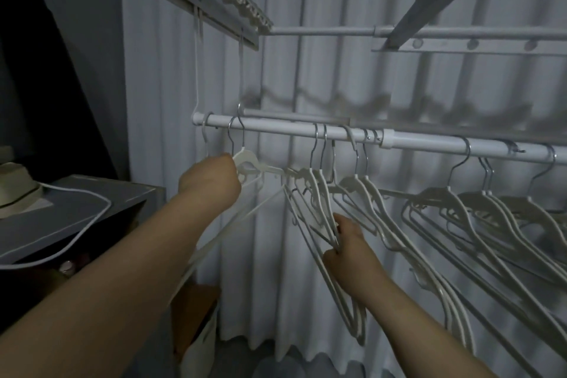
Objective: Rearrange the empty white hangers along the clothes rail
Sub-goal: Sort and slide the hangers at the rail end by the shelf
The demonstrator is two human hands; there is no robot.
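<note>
My left hand (211, 181) grips a hanger (245, 163), and its own back hides my fingers. My right hand (346, 245) pinches hangers (310, 193); I cannot tell how many. The rail (276, 129) and the last hangers (521, 215) run off the right edge.

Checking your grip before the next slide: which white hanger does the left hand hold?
The hanger nearest the left end of the clothes rail; the left hand grips its neck. The right hand pinches a pair of hangers further right.
</note>
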